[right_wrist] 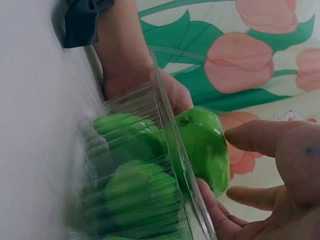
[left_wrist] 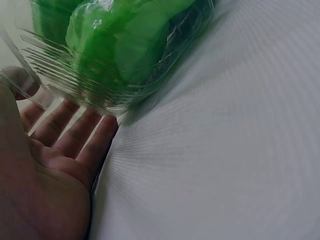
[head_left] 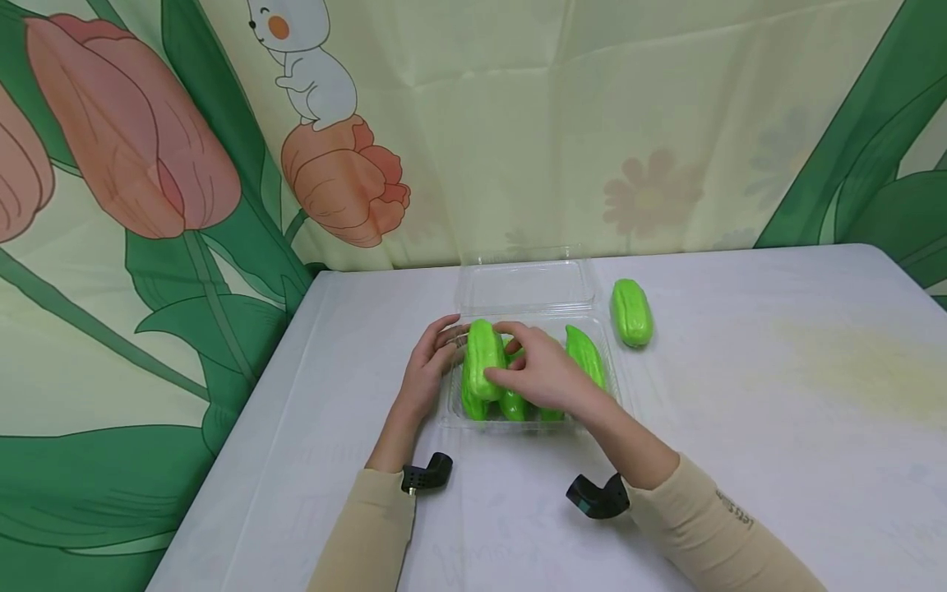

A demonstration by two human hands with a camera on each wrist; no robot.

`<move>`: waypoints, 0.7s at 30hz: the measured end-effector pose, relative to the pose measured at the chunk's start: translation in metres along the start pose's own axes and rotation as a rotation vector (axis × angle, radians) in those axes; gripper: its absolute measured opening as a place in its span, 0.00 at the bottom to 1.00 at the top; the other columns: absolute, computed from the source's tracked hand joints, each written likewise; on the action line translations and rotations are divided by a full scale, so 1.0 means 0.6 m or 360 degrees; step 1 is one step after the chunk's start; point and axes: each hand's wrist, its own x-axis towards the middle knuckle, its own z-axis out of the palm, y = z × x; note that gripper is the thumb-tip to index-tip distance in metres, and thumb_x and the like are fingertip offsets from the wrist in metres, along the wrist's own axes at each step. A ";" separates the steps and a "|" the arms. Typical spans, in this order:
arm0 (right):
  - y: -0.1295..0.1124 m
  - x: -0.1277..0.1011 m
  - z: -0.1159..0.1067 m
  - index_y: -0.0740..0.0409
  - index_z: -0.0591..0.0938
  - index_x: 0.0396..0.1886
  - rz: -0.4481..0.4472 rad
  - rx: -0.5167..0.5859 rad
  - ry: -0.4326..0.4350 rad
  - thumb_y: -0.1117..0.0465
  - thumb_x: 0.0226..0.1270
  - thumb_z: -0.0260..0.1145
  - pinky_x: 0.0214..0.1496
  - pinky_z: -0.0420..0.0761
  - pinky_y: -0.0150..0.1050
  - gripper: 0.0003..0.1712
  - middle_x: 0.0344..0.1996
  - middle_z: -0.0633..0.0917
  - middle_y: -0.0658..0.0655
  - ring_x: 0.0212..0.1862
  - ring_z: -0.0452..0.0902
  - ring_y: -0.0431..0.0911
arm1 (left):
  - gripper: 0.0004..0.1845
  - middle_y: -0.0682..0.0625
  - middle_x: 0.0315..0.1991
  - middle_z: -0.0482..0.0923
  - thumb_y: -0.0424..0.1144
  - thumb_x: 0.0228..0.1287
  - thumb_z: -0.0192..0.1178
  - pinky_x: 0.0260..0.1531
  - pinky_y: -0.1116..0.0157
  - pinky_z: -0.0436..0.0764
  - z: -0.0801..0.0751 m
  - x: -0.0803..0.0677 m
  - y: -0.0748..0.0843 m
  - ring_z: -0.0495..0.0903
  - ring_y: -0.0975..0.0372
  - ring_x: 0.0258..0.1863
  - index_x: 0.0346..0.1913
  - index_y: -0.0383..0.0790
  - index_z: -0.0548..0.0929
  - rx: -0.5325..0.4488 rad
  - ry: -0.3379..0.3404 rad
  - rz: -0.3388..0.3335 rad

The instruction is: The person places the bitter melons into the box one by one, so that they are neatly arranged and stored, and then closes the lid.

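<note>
A clear plastic clamshell container (head_left: 616, 380) stands mid-table with its lid (head_left: 527, 284) laid open behind it. Several green gourds (head_left: 586, 355) lie inside. My right hand (head_left: 521, 362) holds one more green gourd (head_left: 484, 355) over the container's left end, and the right wrist view shows this gourd (right_wrist: 202, 145) at the rim against my fingers (right_wrist: 260, 136). My left hand (head_left: 429, 363) rests on the container's left wall. In the left wrist view its fingers (left_wrist: 75, 135) lie straight along the ribbed wall (left_wrist: 100, 95). A single gourd (head_left: 631, 311) lies on the table, right of the lid.
The white table (head_left: 740, 411) meets a hanging cloth printed with tulips (head_left: 133, 123) at the back and left. Black wrist cameras (head_left: 427, 475) (head_left: 598, 496) sit near the front. Bare tabletop stretches to the right of the container.
</note>
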 end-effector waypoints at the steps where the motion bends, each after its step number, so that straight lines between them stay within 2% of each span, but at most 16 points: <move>1: 0.001 0.000 0.001 0.63 0.69 0.72 0.0001 0.0002 0.0005 0.55 0.64 0.71 0.44 0.83 0.44 0.39 0.51 0.80 0.64 0.43 0.83 0.50 | 0.25 0.36 0.66 0.73 0.29 0.75 0.43 0.61 0.49 0.75 0.000 0.000 0.000 0.74 0.48 0.64 0.73 0.34 0.66 0.0002 0.0000 0.0000; 11: 0.003 -0.004 -0.002 0.63 0.67 0.73 0.0045 -0.0006 0.0013 0.53 0.64 0.71 0.44 0.83 0.44 0.41 0.50 0.80 0.63 0.44 0.82 0.49 | 0.25 0.35 0.65 0.73 0.28 0.75 0.43 0.63 0.48 0.73 -0.001 0.002 -0.001 0.74 0.46 0.65 0.72 0.30 0.65 -0.0016 -0.0019 0.0011; 21: 0.007 -0.004 -0.027 0.62 0.66 0.74 0.0062 0.0035 0.0004 0.52 0.66 0.70 0.44 0.83 0.45 0.41 0.51 0.80 0.64 0.48 0.82 0.54 | 0.25 0.35 0.65 0.74 0.28 0.75 0.43 0.62 0.48 0.74 0.000 0.001 0.001 0.75 0.46 0.64 0.73 0.30 0.64 0.0000 -0.0018 0.0012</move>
